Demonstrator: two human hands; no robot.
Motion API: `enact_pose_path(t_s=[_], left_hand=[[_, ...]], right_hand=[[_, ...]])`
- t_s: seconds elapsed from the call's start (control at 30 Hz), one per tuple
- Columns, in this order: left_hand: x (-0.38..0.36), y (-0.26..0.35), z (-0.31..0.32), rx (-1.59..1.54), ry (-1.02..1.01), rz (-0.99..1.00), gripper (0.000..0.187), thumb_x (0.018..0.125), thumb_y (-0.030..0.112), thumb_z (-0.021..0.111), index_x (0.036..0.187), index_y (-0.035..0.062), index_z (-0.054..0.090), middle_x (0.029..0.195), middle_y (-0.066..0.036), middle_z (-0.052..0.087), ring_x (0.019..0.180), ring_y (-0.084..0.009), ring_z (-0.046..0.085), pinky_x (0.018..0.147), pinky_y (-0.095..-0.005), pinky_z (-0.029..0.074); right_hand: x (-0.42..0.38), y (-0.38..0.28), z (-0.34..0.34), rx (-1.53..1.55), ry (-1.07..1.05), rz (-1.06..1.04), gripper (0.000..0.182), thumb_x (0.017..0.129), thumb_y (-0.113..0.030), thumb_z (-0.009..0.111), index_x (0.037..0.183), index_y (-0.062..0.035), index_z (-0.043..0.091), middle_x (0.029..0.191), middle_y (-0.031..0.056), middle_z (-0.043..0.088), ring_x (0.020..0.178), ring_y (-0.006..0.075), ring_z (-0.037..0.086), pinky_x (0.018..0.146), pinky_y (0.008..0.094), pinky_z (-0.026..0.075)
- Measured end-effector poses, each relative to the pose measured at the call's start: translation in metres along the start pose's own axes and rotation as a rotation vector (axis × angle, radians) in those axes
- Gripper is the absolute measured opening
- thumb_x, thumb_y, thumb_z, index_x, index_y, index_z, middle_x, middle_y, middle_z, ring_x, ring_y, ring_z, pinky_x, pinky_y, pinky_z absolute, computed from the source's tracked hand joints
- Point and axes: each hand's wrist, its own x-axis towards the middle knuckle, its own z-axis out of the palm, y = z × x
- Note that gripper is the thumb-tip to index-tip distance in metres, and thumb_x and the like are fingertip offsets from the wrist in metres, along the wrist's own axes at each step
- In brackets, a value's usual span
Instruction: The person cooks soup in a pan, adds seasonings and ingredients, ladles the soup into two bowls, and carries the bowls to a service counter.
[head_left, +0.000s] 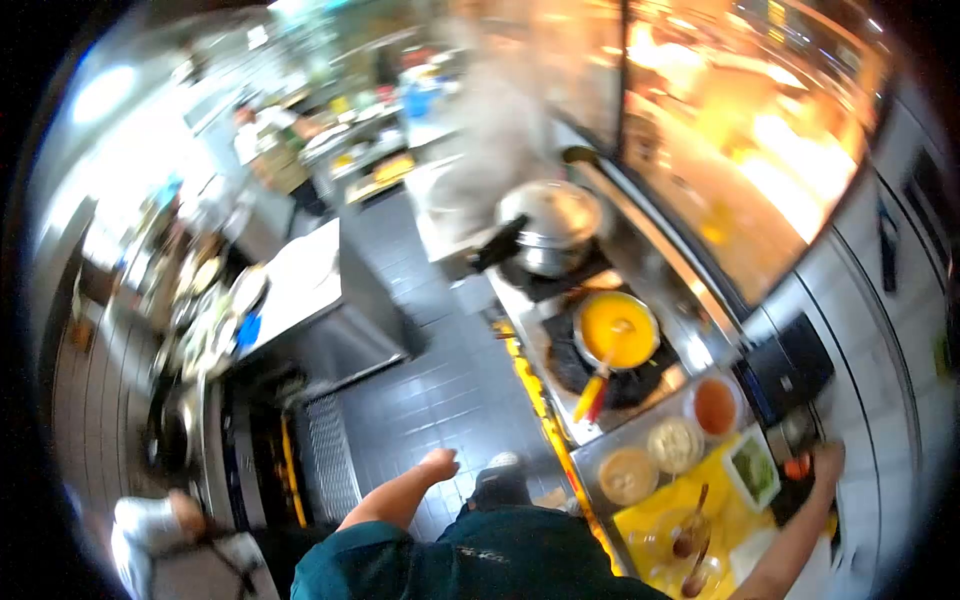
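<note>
My left hand (440, 464) hangs over the dark tiled floor, its fingers curled and too blurred to tell whether they hold anything. At the right end of the counter, my right hand (826, 464) is beside a small orange-red item (797, 467); whether it touches it is unclear. Nearest to it are a white tray of chopped greens (751, 470) and a yellow board (640, 522) bearing clear bowls with spoons. Behind these stand containers of orange sauce (714, 406), a pale chunky food (675, 446) and a creamy food (628, 475).
A pan of yellow liquid (617, 330) sits on the stove, with a lidded pot (548, 225) behind it. A steel counter (330, 300) stands left. One person (275, 155) is at the back, and another person's arm (188, 515) is at lower left.
</note>
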Motion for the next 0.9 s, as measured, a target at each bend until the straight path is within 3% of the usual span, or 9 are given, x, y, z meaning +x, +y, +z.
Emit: enact_pose_path(t_s=[0.03, 0.17, 0.27, 0.37, 0.5, 0.67, 0.77, 0.83, 0.9], left_hand=[[-0.009, 0.007, 0.009, -0.047, 0.058, -0.001, 0.040, 0.090, 0.033, 0.058, 0.116, 0.0040, 0.063, 0.119, -0.022, 0.065, 0.113, -0.0397, 0.061, 0.096, -0.0493, 0.049], [-0.067, 0.061, 0.004, -0.137, 0.103, -0.023, 0.040, 0.092, 0.033, 0.055, 0.120, 0.0050, 0.062, 0.118, -0.022, 0.065, 0.113, -0.0397, 0.061, 0.097, -0.0489, 0.049], [-0.078, 0.079, 0.017, -0.179, 0.218, 0.044, 0.039, 0.093, 0.033, 0.053, 0.122, 0.0075, 0.061, 0.113, -0.022, 0.067, 0.109, -0.0396, 0.062, 0.094, -0.0494, 0.050], [-0.088, 0.098, 0.000, -0.218, 0.339, 0.122, 0.041, 0.094, 0.032, 0.051, 0.126, 0.0080, 0.058, 0.112, -0.023, 0.067, 0.105, -0.0413, 0.063, 0.090, -0.0506, 0.051], [-0.119, 0.152, -0.071, -0.362, 0.596, 0.239, 0.043, 0.090, 0.022, 0.065, 0.129, 0.0079, 0.056, 0.109, -0.021, 0.066, 0.101, -0.0381, 0.065, 0.083, -0.0442, 0.055], [-0.125, 0.231, -0.143, -0.364, 0.837, 0.779, 0.055, 0.085, 0.021, 0.071, 0.133, 0.0031, 0.052, 0.122, -0.019, 0.061, 0.108, -0.0353, 0.063, 0.090, -0.0421, 0.055], [-0.124, 0.298, -0.173, -0.385, 0.827, 1.137, 0.065, 0.084, 0.024, 0.073, 0.139, 0.0001, 0.046, 0.134, -0.021, 0.055, 0.122, -0.0366, 0.055, 0.101, -0.0457, 0.049], [-0.130, 0.346, -0.185, -0.394, 0.745, 1.290, 0.079, 0.082, 0.030, 0.075, 0.143, -0.0028, 0.040, 0.142, -0.023, 0.047, 0.131, -0.0394, 0.047, 0.108, -0.0482, 0.041], [-0.146, 0.381, -0.202, -0.369, 0.687, 1.382, 0.093, 0.077, 0.037, 0.078, 0.147, -0.0043, 0.032, 0.144, -0.026, 0.043, 0.134, -0.0421, 0.042, 0.110, -0.0506, 0.037]], right_hand=[[0.043, 0.062, 0.053, -0.061, 0.239, -0.218, 0.043, 0.084, -0.024, 0.068, 0.111, 0.0092, 0.060, 0.108, 0.0290, 0.063, 0.105, 0.0459, 0.058, 0.091, 0.0509, 0.046], [0.033, 0.071, 0.048, -0.093, 0.329, -0.153, 0.040, 0.089, -0.024, 0.068, 0.114, 0.0073, 0.062, 0.110, 0.0271, 0.065, 0.105, 0.0436, 0.061, 0.090, 0.0483, 0.049], [0.033, 0.063, 0.031, -0.151, 0.071, -0.150, 0.042, 0.090, -0.023, 0.067, 0.119, 0.0060, 0.060, 0.114, 0.0274, 0.063, 0.104, 0.0429, 0.061, 0.090, 0.0471, 0.050], [0.038, 0.076, 0.027, -0.175, 0.118, -0.196, 0.036, 0.088, -0.029, 0.068, 0.102, 0.0045, 0.062, 0.095, 0.0248, 0.063, 0.087, 0.0437, 0.061, 0.082, 0.0503, 0.050], [-0.025, 0.036, -0.051, -0.211, 0.230, -0.042, 0.044, 0.090, -0.031, 0.066, 0.117, 0.0023, 0.058, 0.115, 0.0250, 0.059, 0.105, 0.0411, 0.061, 0.087, 0.0472, 0.049], [-0.082, 0.000, -0.122, -0.154, 0.374, -0.119, 0.034, 0.095, -0.032, 0.062, 0.100, 0.0018, 0.057, 0.099, 0.0173, 0.060, 0.087, 0.0324, 0.062, 0.077, 0.0443, 0.049], [-0.181, -0.097, -0.173, 0.292, 0.110, -0.317, 0.036, 0.092, -0.034, 0.068, 0.089, 0.0011, 0.060, 0.083, 0.0155, 0.062, 0.078, 0.0285, 0.056, 0.076, 0.0399, 0.048], [-0.176, -0.117, -0.129, 0.325, 0.111, -0.416, 0.031, 0.100, -0.025, 0.056, 0.081, 0.0000, 0.050, 0.071, 0.0084, 0.047, 0.068, 0.0195, 0.043, 0.065, 0.0354, 0.042], [-0.201, -0.173, -0.103, 0.336, 0.038, -0.347, 0.035, 0.098, -0.028, 0.056, 0.081, 0.0024, 0.053, 0.073, 0.0145, 0.055, 0.068, 0.0249, 0.051, 0.067, 0.0407, 0.045]])
